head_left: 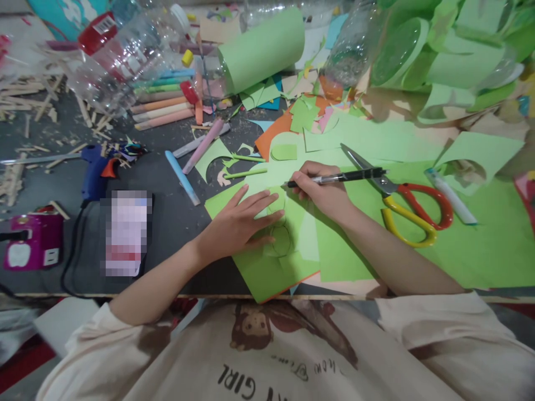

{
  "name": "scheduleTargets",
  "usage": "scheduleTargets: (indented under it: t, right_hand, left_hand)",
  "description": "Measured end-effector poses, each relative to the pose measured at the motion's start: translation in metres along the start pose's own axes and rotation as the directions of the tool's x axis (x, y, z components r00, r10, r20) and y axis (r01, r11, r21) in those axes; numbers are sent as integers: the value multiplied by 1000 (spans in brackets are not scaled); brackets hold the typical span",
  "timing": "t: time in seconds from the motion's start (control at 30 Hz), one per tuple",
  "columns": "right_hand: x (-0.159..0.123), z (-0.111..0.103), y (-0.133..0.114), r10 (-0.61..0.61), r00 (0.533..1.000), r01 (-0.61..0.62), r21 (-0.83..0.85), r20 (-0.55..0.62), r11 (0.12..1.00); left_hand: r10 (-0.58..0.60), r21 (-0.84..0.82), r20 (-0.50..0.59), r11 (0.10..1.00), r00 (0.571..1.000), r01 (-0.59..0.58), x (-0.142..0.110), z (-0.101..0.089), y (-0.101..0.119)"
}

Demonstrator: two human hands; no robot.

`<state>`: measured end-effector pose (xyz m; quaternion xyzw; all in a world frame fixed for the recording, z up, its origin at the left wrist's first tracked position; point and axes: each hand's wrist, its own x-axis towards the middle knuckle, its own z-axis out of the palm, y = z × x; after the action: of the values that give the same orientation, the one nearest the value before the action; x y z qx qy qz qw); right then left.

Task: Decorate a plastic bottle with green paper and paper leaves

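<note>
My left hand point(246, 220) lies flat with fingers spread on a bright green sheet of paper point(267, 273). Round outlines drawn in dark line show on that sheet, partly under my fingers. A black and silver pen point(340, 177) is gripped in my right hand point(315, 186), its tip at the upper edge of the sheet. Just above the pen tip, a small green cut piece with a rounded end point(284, 152) rests on paler green paper. Scissors with a red and a yellow handle point(390, 192) lie partly opened beside my right forearm.
At left are a blue glue gun point(94, 172), a phone point(127, 234) with a blurred screen and a purple box point(35, 242). Colored markers point(167, 108), clear plastic bottles point(125, 55), a green paper-wrapped cylinder point(263, 50) and paper scraps crowd the back. A white marker point(451, 197) lies right.
</note>
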<state>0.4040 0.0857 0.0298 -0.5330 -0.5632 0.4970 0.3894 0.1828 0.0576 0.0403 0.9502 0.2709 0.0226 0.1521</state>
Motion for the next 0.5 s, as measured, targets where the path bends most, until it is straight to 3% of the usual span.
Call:
scheduleTargets:
  t: [0.5]
  right_hand:
    - [0, 2, -2, 5, 1000, -3, -79, 26, 997]
  left_hand:
    - [-20, -40, 71, 999, 997, 23, 2, -3, 2]
